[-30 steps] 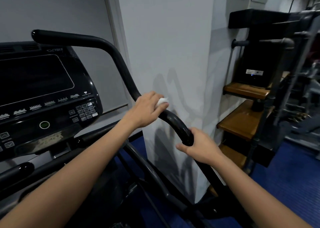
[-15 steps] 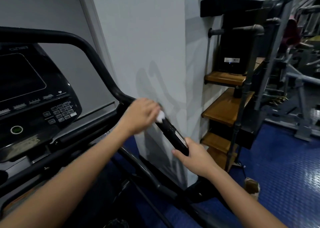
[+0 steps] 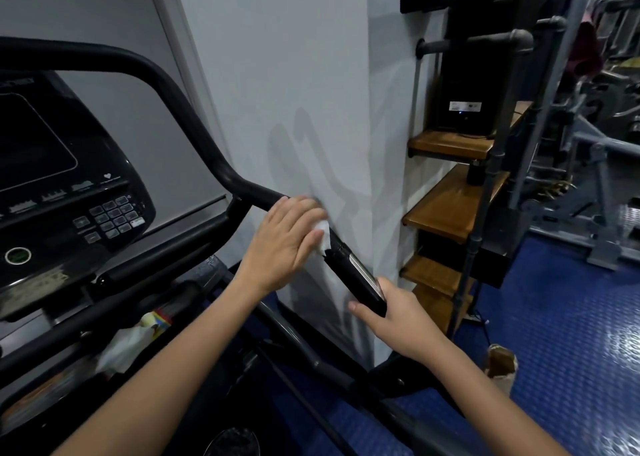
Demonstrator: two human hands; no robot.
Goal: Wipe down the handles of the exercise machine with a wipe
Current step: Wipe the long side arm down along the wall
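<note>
The machine's black right handle (image 3: 349,268) curves down from the upper left and ends at the lower right. My left hand (image 3: 284,244) is wrapped over the handle's middle with a white wipe (image 3: 322,237) under its fingers; a corner of the wipe sticks out. My right hand (image 3: 398,320) grips the handle's lower end, thumb underneath. A silver sensor strip (image 3: 362,270) shows on the handle between the two hands.
The black console (image 3: 69,192) with keypad stands at left. A white pillar (image 3: 294,92) is right behind the handle. Wooden shelves (image 3: 450,206) on a pipe frame hold a black box. A paper bag (image 3: 500,369) sits on the blue floor. Other gym machines (image 3: 595,164) stand at far right.
My left hand with the wipe has slid down the handle toward my right hand. The view has turned right, so the console has shifted left.
</note>
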